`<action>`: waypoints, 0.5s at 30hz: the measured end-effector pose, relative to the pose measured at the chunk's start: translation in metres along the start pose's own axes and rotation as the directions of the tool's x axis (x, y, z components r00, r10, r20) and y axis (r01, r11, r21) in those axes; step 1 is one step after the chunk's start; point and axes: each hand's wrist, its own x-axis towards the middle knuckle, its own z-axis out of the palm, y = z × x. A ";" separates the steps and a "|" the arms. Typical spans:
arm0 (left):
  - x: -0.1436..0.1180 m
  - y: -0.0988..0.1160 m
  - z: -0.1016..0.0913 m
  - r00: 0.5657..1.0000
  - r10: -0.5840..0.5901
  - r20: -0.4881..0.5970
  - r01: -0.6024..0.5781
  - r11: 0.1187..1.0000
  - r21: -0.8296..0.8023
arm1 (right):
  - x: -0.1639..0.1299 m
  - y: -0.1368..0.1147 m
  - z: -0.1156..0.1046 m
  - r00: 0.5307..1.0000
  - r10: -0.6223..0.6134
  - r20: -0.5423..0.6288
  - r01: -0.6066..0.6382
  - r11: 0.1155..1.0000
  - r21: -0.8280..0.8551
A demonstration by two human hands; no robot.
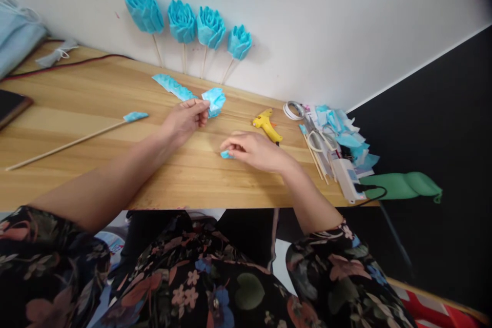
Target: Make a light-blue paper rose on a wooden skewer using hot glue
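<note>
My left hand (186,119) pinches a folded piece of light blue fabric (214,100) just above the wooden table (96,97). Behind it a longer blue strip (172,86) lies flat. My right hand (255,151) rests on the table with its fingers closed on a small blue scrap (225,154). A yellow glue gun (267,125) lies just beyond my right hand. A long wooden stick with a blue wrapped tip (135,117) lies to the left of my left hand.
Several finished blue fabric flowers on sticks (184,23) lean against the white wall. At the table's right end lie scissors (321,141), tape (294,109), blue scraps (346,133) and a white power strip (348,177). A dark phone (9,105) lies at the far left.
</note>
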 end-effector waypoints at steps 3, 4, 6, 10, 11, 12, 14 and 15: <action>-0.001 0.001 0.001 1.000 -0.008 0.001 0.008 1.000 0.002 | 0.013 0.011 -0.005 0.985 0.070 -0.157 -0.015 0.946 0.325; -0.002 0.001 0.001 1.000 -0.011 0.001 0.011 1.000 0.002 | 0.018 0.015 -0.005 0.977 0.095 -0.189 -0.004 0.902 0.432; -0.002 0.001 0.001 1.000 -0.022 -0.001 0.022 1.000 -0.005 | 0.028 0.022 -0.003 0.960 0.150 -0.237 0.022 0.803 0.596; -0.002 0.001 0.002 0.999 -0.032 -0.006 0.032 0.999 -0.025 | 0.043 0.033 0.007 0.914 0.288 -0.285 0.064 0.592 0.803; -0.002 0.001 0.002 0.999 -0.032 -0.007 0.031 0.999 -0.028 | 0.045 0.036 0.011 0.901 0.327 -0.284 0.071 0.535 0.842; -0.003 0.001 0.003 0.999 -0.031 -0.011 0.031 0.999 -0.029 | 0.046 0.038 0.015 0.889 0.364 -0.277 0.076 0.480 0.874; -0.003 0.001 0.004 0.999 -0.033 -0.018 0.032 0.999 -0.037 | 0.047 0.042 0.023 0.867 0.425 -0.259 0.084 0.388 0.918; -0.003 0.001 0.004 0.999 -0.032 -0.022 0.031 0.999 -0.042 | 0.047 0.043 0.026 0.861 0.443 -0.249 0.085 0.357 0.930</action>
